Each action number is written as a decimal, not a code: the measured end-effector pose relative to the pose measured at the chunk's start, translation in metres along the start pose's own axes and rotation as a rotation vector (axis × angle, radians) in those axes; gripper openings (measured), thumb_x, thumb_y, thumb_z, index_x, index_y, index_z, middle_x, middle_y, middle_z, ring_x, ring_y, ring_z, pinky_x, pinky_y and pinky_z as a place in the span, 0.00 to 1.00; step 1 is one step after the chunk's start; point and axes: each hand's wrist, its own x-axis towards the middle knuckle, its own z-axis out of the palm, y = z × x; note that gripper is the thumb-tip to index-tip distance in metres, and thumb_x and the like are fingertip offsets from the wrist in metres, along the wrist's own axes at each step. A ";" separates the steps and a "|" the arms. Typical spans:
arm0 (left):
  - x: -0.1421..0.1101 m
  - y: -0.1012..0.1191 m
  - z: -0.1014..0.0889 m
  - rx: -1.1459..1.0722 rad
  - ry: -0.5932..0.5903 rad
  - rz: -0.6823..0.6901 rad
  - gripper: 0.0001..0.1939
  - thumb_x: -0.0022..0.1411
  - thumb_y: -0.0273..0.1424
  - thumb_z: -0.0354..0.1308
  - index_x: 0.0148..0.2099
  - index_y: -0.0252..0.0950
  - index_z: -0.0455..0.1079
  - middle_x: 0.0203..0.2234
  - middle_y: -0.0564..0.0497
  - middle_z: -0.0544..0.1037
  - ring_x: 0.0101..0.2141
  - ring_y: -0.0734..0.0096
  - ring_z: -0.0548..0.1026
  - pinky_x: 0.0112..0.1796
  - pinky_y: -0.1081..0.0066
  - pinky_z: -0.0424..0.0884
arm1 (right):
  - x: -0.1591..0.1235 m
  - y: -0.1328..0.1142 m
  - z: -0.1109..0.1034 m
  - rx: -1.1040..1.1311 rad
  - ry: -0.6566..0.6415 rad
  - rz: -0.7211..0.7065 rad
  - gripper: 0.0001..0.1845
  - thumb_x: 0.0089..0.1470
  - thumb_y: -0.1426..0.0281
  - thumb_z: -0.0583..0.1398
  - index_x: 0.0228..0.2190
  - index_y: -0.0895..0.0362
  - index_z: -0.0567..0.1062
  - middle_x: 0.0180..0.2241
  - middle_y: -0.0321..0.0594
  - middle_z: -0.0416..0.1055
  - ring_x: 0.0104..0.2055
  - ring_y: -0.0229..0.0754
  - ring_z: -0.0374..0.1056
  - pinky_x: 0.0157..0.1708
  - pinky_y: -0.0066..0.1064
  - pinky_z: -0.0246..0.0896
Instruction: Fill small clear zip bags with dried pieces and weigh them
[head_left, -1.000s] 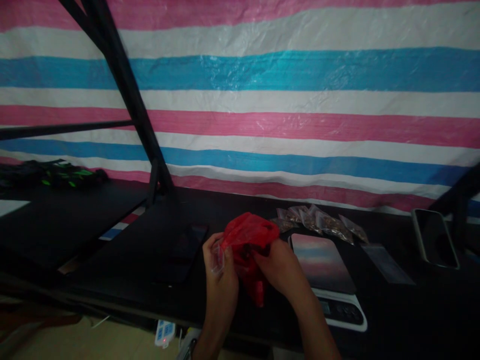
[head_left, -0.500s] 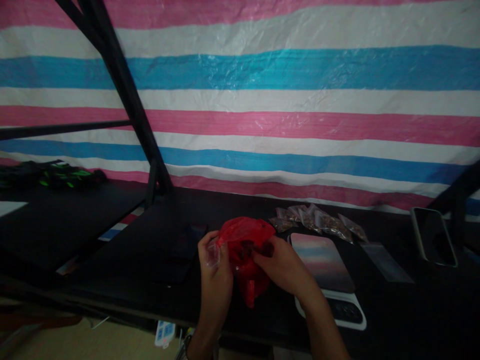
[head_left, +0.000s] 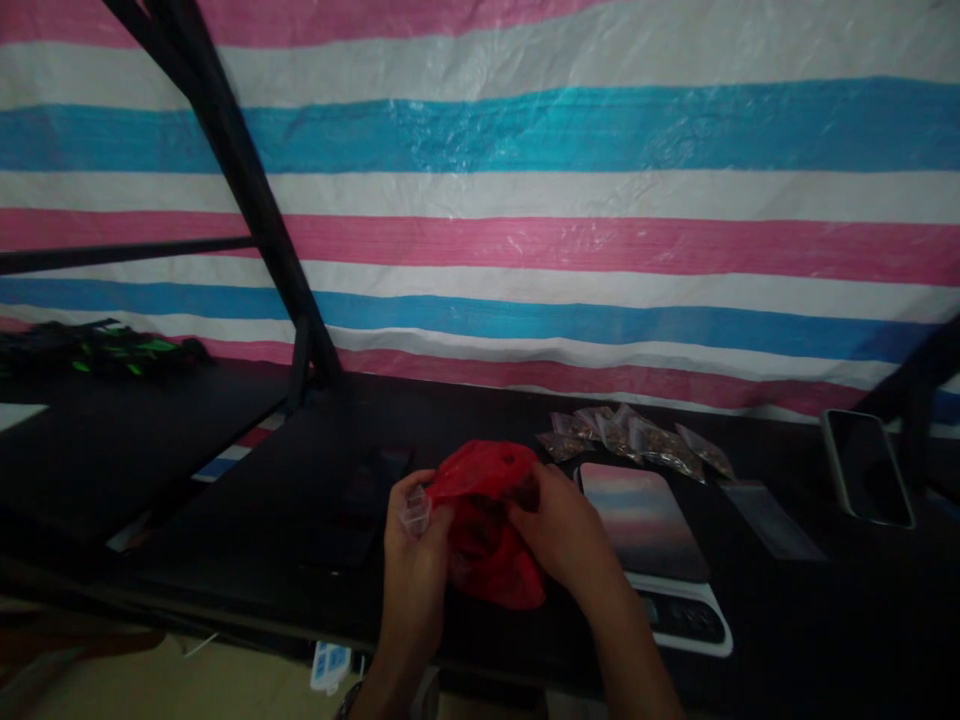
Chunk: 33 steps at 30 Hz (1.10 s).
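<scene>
Both my hands hold a crumpled red plastic bag (head_left: 487, 520) above the front of the black table (head_left: 315, 470). My left hand (head_left: 412, 560) is closed on the bag's left edge and also pinches a small clear plastic pouch (head_left: 415, 512). My right hand (head_left: 562, 535) grips the bag's right side, its fingertips tucked into the opening. Just right of my hands lies a small digital scale (head_left: 652, 545) with a shiny platform.
Several small clear pouches of brownish bits (head_left: 630, 435) lie behind the scale. An empty clear pouch (head_left: 772, 515) and a phone (head_left: 866, 465) sit to the right, and a dark phone (head_left: 367, 495) lies at left. Black frame struts (head_left: 247, 190) rise against the striped tarp (head_left: 570, 170).
The red bag has sunk a little and bunched up lower between my hands. My hands shifted slightly left and down, still gripping it.
</scene>
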 end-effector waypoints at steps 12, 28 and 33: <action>0.002 0.003 0.003 -0.267 -0.027 -0.041 0.30 0.42 0.33 0.73 0.49 0.40 0.70 0.34 0.56 0.80 0.30 0.68 0.80 0.31 0.71 0.75 | -0.003 -0.005 0.007 0.185 -0.108 -0.049 0.10 0.57 0.74 0.64 0.41 0.53 0.83 0.43 0.42 0.84 0.45 0.47 0.80 0.44 0.33 0.67; 0.007 0.000 -0.002 0.046 -0.100 0.061 0.30 0.45 0.38 0.70 0.51 0.39 0.68 0.35 0.53 0.79 0.29 0.68 0.77 0.30 0.70 0.75 | 0.008 0.019 0.001 0.628 -0.165 -0.006 0.09 0.57 0.71 0.62 0.39 0.57 0.81 0.36 0.40 0.82 0.39 0.45 0.77 0.38 0.32 0.67; 0.012 0.001 -0.007 0.183 0.008 0.220 0.31 0.48 0.42 0.69 0.53 0.37 0.67 0.32 0.55 0.73 0.26 0.71 0.73 0.27 0.70 0.72 | 0.007 0.015 -0.002 0.630 -0.142 0.053 0.09 0.58 0.67 0.62 0.38 0.57 0.80 0.34 0.40 0.80 0.37 0.44 0.76 0.35 0.32 0.64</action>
